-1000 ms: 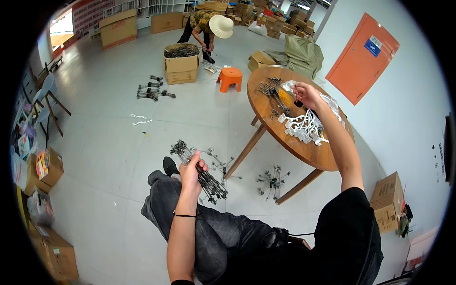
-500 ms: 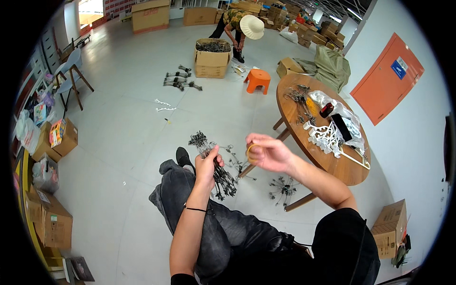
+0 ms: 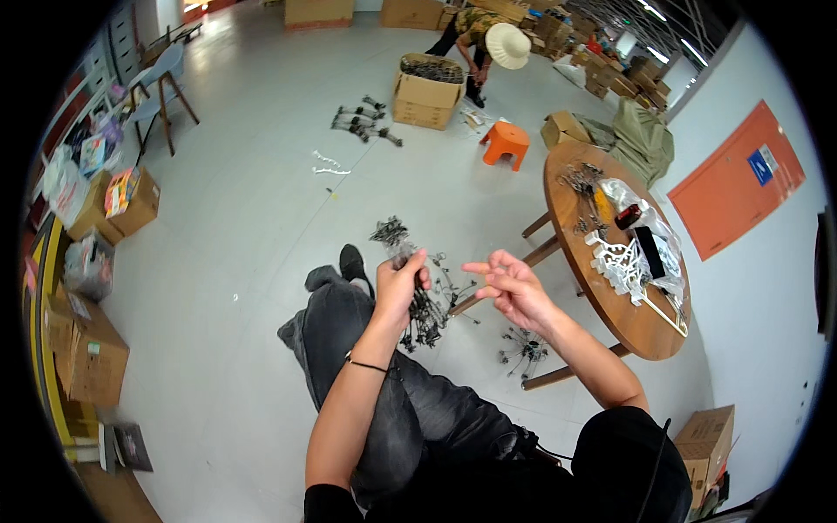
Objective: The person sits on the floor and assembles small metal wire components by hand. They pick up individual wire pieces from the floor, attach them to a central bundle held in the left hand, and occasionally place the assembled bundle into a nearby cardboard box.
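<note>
Left hand (image 3: pixel 399 286) gripping dark wire bundle (image 3: pixel 426 321) (thumb uppermost); right hand (image 3: pixel 518 295) near, fingers spread.

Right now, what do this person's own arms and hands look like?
The left forearm and right forearm are uncovered below short black sleeves. A thin black bracelet circles the left wrist; none shows on the right wrist. The fingers wear no gloves.
</note>
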A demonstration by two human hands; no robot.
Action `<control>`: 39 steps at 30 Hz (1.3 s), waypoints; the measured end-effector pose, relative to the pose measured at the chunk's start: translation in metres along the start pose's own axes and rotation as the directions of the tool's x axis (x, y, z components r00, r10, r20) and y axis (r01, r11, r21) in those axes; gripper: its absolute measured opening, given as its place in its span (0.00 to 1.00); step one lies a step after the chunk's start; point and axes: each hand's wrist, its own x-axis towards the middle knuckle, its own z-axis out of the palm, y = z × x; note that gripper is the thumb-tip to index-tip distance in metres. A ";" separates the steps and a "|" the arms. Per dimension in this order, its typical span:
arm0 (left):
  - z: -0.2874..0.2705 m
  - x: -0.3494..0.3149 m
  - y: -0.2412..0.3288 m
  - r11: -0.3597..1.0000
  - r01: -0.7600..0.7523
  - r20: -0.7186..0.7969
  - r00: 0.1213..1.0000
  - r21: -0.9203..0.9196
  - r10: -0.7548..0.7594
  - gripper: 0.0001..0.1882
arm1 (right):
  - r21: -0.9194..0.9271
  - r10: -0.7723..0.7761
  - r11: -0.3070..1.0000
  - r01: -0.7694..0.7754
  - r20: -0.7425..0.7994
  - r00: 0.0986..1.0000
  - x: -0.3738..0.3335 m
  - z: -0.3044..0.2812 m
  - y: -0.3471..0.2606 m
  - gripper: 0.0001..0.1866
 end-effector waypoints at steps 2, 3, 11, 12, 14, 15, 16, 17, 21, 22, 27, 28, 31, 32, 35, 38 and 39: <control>-0.002 0.003 -0.004 0.999 -0.021 0.010 1.000 0.027 0.021 0.15 | -0.137 -0.022 0.990 0.017 -0.029 0.999 0.006 -0.014 0.006 0.07; 0.001 0.002 -0.003 0.999 -0.028 0.005 1.000 0.040 0.028 0.15 | -0.230 -0.024 0.973 0.013 -0.046 0.999 0.008 -0.017 0.007 0.06; 0.015 0.002 -0.011 0.923 -0.207 0.063 0.978 0.324 0.197 0.19 | -0.810 -0.329 0.541 0.225 0.043 0.943 0.023 -0.016 -0.013 0.12; 0.015 0.003 -0.013 0.903 -0.237 0.085 0.972 0.358 0.221 0.20 | -0.926 -0.345 0.355 0.126 -0.005 0.938 0.020 -0.001 -0.027 0.19; 0.016 0.010 -0.022 0.875 -0.260 0.099 0.966 0.409 0.241 0.21 | -0.969 -0.424 0.044 0.242 0.201 0.883 0.019 0.022 -0.048 0.25; 0.016 0.014 -0.028 0.845 -0.277 0.096 0.960 0.457 0.263 0.20 | -0.950 -0.436 -0.117 0.289 0.311 0.845 0.020 0.032 -0.057 0.28; 0.018 0.017 -0.032 0.813 -0.293 0.098 0.954 0.503 0.284 0.20 | -0.937 -0.419 -0.163 0.310 0.350 0.838 0.019 0.044 -0.062 0.31; 0.019 0.019 -0.036 0.778 -0.308 0.100 0.947 0.547 0.304 0.20 | -0.921 -0.400 -0.207 0.331 0.389 0.830 0.019 0.056 -0.065 0.35; 0.036 0.014 -0.037 0.662 -0.327 0.141 0.937 0.675 0.319 0.17 | -0.852 -0.158 -0.421 0.312 0.408 0.899 0.023 0.079 -0.071 0.45; 0.036 0.015 -0.042 0.667 -0.339 0.159 0.935 0.663 0.317 0.15 | -0.783 -0.103 -0.536 0.317 0.433 0.895 0.026 0.079 -0.071 0.46; 0.047 0.003 -0.035 0.565 -0.293 0.217 0.956 0.771 0.199 0.14 | -0.713 0.125 -0.642 0.281 0.264 0.956 0.044 0.072 -0.078 0.45; 0.045 0.005 -0.039 0.553 -0.287 0.214 0.957 0.782 0.194 0.14 | -0.705 0.172 -0.652 0.280 0.222 0.960 0.050 0.071 -0.080 0.44; 0.044 0.003 -0.041 0.553 -0.256 0.228 0.966 0.793 0.121 0.16 | -0.761 0.365 -0.592 0.265 0.040 0.930 0.064 0.067 -0.086 0.45; 0.045 0.003 -0.040 0.559 -0.243 0.236 0.968 0.793 0.086 0.17 | -0.768 0.386 -0.579 0.274 0.038 0.922 0.065 0.062 -0.092 0.44; 0.045 0.005 -0.044 0.548 -0.272 0.244 0.962 0.791 0.124 0.18 | -0.789 0.434 -0.540 0.293 0.037 0.900 0.063 0.053 -0.104 0.44; 0.042 0.006 -0.046 0.557 -0.313 0.278 0.949 0.769 0.150 0.18 | -0.810 0.451 -0.488 0.325 0.085 0.889 0.064 0.047 -0.103 0.42; 0.044 0.006 -0.046 0.571 -0.324 0.292 0.945 0.754 0.150 0.18 | -0.817 0.461 -0.455 0.354 0.124 0.879 0.065 0.037 -0.100 0.41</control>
